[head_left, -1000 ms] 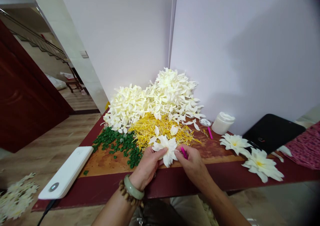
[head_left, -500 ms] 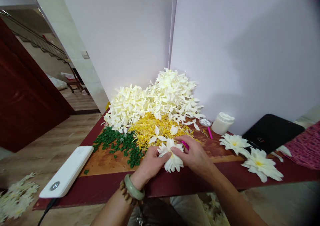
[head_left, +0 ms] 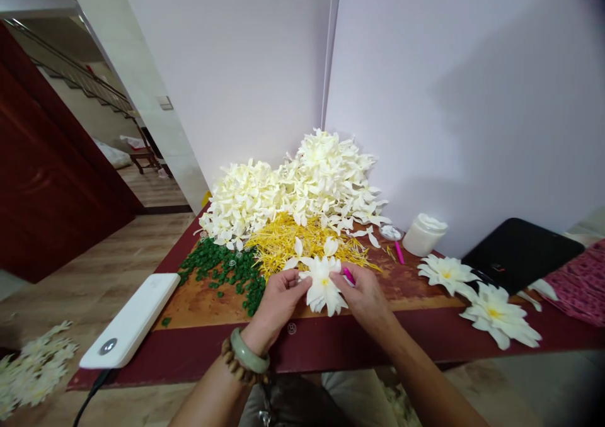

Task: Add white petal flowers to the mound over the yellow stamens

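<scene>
Right now, a white many-petalled flower with a yellow centre point(head_left: 322, 286) is held just above the dark red table point(head_left: 331, 348), near its close edge and centred between both hands. The left hand point(head_left: 278, 301), wearing a pale green jade bangle point(head_left: 246, 351) and a brown wooden bead bracelet point(head_left: 235, 365), pinches the flower's left petals between thumb and fingers. The right hand point(head_left: 362, 295) closes on the flower's right side, with a slim pink stick point(head_left: 348, 277) showing among its fingers. Just beyond the hands lies a tangle of thin yellow strands point(head_left: 302, 244), with small green beads point(head_left: 222, 264) scattered to its left and a heap of loose cream-white petals point(head_left: 326, 175) on its far side. Two whole white flowers point(head_left: 496, 317) rest off to the right.
</scene>
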A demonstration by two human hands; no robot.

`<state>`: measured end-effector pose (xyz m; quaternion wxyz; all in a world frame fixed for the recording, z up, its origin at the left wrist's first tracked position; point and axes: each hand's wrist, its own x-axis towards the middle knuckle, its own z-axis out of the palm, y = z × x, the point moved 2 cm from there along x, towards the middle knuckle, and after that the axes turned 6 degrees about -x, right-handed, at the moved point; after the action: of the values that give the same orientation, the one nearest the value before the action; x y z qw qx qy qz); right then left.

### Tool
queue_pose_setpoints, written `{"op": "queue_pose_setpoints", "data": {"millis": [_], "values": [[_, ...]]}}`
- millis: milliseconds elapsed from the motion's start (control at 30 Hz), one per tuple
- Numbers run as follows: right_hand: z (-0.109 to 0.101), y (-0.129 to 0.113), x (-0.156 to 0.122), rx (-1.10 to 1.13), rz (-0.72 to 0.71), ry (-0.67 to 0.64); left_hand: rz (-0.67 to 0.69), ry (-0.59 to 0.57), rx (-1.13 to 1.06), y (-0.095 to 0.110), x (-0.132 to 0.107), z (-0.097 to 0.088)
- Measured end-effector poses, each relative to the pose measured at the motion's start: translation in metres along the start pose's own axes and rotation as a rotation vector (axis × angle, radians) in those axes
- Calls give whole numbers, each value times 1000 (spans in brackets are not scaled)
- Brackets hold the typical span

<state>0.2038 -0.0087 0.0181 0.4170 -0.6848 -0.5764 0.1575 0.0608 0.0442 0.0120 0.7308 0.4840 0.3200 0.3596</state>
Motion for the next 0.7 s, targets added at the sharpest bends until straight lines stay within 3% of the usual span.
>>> {"op": "queue_pose_setpoints", "data": {"millis": [233,300,467,567,700], "values": [[13,-7,-10,-144,5,88,121,194,76,-10,11,-5],[13,-6,-10,-142,12,89,36,160,-14,-8,8,-4],[10,-7,-7,-92,-6,82,-279,-59,-282,1,-5,2],[8,-6,-7,-7,-17,55,-237,-58,-237,2,-5,2],[5,3,-6,263,56,0,-162,3,-156,0,-1,1]]}}
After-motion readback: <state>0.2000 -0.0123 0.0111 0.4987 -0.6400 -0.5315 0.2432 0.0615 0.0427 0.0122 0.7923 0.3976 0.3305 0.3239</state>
